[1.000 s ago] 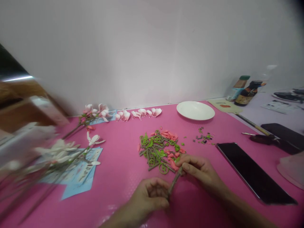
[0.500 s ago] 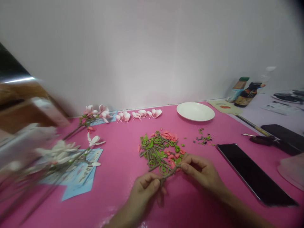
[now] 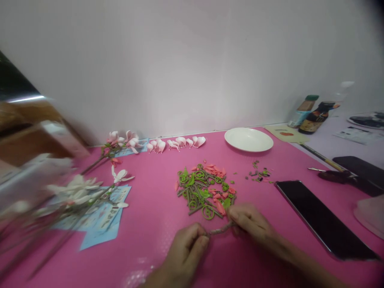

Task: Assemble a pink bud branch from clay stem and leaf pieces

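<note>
Between my two hands runs a thin brown plastic twig (image 3: 220,231), held just above the pink tabletop (image 3: 150,216). My left hand (image 3: 187,250) pinches its left end, fingers closed. The right end is pinched by my right hand (image 3: 250,222), whose fingers hide that tip. Just beyond my hands lies a pile of loose parts: brown stem pieces (image 3: 195,196), green rings (image 3: 208,212) and coral-pink pieces (image 3: 220,207). A smaller scatter of green and brown bits (image 3: 260,174) sits to the right of the pile.
White magnolia-like flowers (image 3: 76,190) on long stems lie over blue sheets (image 3: 100,239) at left, pink flowers (image 3: 124,140) behind them. Pink-white petals (image 3: 180,143) line the back near a white plate (image 3: 249,140). A black phone (image 3: 324,220), scissors (image 3: 336,177) and bottles (image 3: 315,119) are at right.
Both hands have moved slightly down toward me with the twig, and it now lies more level between them. The pile stays as it was; the view has shifted a little.
</note>
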{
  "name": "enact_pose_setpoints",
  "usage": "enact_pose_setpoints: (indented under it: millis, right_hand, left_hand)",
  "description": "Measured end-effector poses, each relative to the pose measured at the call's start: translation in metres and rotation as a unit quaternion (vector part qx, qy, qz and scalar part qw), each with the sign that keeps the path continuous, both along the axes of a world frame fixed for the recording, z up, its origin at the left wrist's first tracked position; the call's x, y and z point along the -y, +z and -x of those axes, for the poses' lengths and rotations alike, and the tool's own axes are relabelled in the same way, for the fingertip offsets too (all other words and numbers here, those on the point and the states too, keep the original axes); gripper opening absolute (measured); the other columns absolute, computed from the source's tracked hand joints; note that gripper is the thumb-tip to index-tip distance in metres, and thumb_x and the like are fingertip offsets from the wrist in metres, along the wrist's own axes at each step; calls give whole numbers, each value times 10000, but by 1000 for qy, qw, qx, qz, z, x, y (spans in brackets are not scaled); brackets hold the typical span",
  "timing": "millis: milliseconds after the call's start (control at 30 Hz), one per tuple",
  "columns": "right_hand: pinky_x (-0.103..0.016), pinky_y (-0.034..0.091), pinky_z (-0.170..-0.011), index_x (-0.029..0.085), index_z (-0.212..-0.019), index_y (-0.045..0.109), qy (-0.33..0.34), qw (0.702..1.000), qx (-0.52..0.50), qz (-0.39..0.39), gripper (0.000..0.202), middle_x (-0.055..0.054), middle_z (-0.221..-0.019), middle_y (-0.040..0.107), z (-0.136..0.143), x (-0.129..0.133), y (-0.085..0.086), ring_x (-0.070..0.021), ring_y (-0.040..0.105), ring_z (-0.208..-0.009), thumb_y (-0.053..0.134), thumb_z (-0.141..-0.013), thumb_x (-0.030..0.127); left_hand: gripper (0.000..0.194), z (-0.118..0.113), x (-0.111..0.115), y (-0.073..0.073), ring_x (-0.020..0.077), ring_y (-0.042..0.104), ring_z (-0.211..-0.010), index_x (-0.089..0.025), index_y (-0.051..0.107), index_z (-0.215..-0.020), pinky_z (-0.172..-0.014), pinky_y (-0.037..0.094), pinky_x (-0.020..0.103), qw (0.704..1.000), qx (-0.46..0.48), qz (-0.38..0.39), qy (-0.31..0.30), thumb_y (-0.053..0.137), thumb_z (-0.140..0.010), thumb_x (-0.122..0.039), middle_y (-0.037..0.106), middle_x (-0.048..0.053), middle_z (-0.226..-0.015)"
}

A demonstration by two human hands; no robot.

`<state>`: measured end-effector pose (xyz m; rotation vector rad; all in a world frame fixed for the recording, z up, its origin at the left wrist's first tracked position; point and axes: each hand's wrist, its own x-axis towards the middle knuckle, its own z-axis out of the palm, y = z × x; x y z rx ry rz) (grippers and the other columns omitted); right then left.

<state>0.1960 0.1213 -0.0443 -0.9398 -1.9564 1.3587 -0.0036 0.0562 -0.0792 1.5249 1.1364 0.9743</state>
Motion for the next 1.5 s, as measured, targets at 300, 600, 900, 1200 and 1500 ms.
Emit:
enact_pose_setpoints:
  millis: [300, 600, 900, 1200, 1500]
  right_hand:
    - [-261, 229, -484, 202, -577, 219, -12, 995, 31, -97, 460, 43, -555, 254, 2, -1, -8, -101, 267, -495, 263, -955, 459]
    - [-252, 288, -524, 200, -580, 281, -12, 980, 64, -187, 441, 31, -554, 364, 2, 2, -19, -110, 357, -517, 215, -976, 383]
    - [-249, 291, -529, 194, -585, 293, -8, 978, 57, -200, 422, 35, -561, 372, 3, 2, -21, -106, 361, -526, 228, -977, 336]
    - [-259, 254, -526, 197, -591, 238, -13, 987, 55, -152, 430, 40, -555, 319, 5, 4, -22, -107, 329, -525, 220, -973, 395]
    - [-262, 287, -560, 197, -605, 276, -1, 977, 62, -204, 417, 31, -578, 373, 3, 6, -22, -114, 368, -552, 199, -984, 351]
  left_hand:
    - [411, -1, 0, -2, 115, 305, -541, -212, 332, -633, -522, 242, 258, 999, -3, 7, -32, 320, -908, -518, 311, -50, -579]
    - [407, 0, 2, -5, 118, 330, -544, -209, 337, -635, -530, 253, 257, 999, -26, -26, -26, 308, -914, -503, 330, -45, -578]
    - [399, 1, 1, -9, 116, 329, -545, -208, 334, -644, -531, 252, 255, 999, -29, -30, -35, 305, -915, -499, 325, -45, -584]
    - [346, 3, 4, -7, 131, 398, -619, -189, 442, -706, -593, 299, 254, 998, -58, -10, -35, 357, -920, -447, 406, -26, -638]
    - [310, 3, 5, -8, 135, 421, -612, -186, 516, -744, -584, 309, 251, 994, -95, -42, -25, 372, -923, -394, 467, -9, -648]
